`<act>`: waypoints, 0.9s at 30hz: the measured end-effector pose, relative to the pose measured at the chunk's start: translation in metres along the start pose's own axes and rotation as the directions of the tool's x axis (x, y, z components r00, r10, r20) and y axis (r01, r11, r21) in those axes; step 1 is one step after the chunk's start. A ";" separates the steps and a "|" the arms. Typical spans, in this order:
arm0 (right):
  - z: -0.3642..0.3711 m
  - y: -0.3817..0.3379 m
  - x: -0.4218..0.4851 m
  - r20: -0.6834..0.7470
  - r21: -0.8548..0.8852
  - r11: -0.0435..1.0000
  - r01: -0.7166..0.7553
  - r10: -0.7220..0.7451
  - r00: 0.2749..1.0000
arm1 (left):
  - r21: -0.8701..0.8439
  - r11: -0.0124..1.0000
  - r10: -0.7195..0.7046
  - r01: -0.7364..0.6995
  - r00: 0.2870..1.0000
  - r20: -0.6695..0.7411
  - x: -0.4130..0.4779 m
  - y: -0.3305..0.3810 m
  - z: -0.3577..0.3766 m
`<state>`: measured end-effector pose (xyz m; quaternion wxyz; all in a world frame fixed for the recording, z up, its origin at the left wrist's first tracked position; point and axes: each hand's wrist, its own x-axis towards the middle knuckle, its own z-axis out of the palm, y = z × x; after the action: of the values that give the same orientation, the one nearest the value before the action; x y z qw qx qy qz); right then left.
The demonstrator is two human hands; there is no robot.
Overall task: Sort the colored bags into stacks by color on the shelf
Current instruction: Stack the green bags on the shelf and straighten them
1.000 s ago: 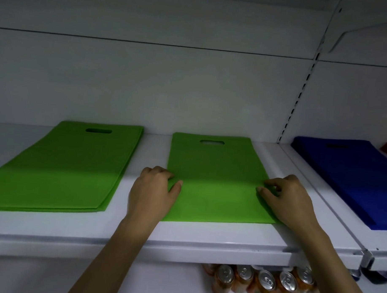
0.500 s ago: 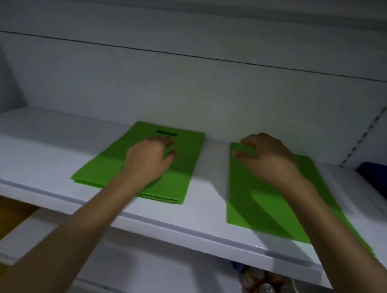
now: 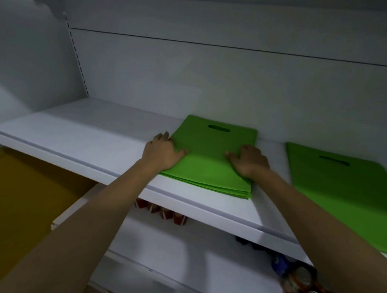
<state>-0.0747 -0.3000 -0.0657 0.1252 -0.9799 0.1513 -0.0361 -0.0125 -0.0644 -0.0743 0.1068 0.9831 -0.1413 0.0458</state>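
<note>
The green stack lies flat on the shelf, handle cutout at 12 o'clock near the back wall. The left hand rests open against its 9 o'clock edge, thumb on top. The right hand sits at its 3 o'clock edge with bent fingers, though whether they clasp the stack cannot be told. To square it well, the person likely presses both sides inward evenly, keeps the layers flat, and then brings over the single green bag lying apart at 3 o'clock.
</note>
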 end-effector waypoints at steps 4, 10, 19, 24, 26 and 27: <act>0.009 0.004 0.001 -0.051 0.003 1.000 0.014 -0.014 0.999 | 0.011 1.000 0.013 -0.013 1.000 -0.008 0.002 0.001 -0.001; 0.001 -0.004 0.002 -0.084 -0.217 0.976 0.029 -0.049 0.995 | 0.121 0.991 0.064 -0.060 0.997 -0.036 0.007 0.013 -0.015; -0.019 -0.010 0.000 -0.180 0.428 0.902 -0.062 0.153 0.972 | 0.022 0.999 -0.042 0.043 0.998 -0.057 0.010 0.026 -0.026; -0.019 0.017 0.011 -0.033 0.812 0.546 -0.205 0.394 0.919 | -0.408 0.902 -0.187 0.142 0.980 -0.072 0.016 0.023 -0.031; -0.019 0.025 0.011 -0.017 0.811 0.538 -0.230 0.415 0.909 | -0.601 0.768 -0.251 0.221 0.967 0.035 0.017 0.023 -0.033; -0.021 0.028 0.011 -0.040 0.802 0.554 -0.226 0.427 0.904 | -0.679 0.690 -0.267 0.252 0.960 0.086 0.017 0.024 -0.034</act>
<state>-0.0747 -0.3337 -0.0526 0.5239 -0.7694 0.3141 -0.1869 -0.0054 -0.0837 -0.0347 0.4675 0.8839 -0.0069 -0.0153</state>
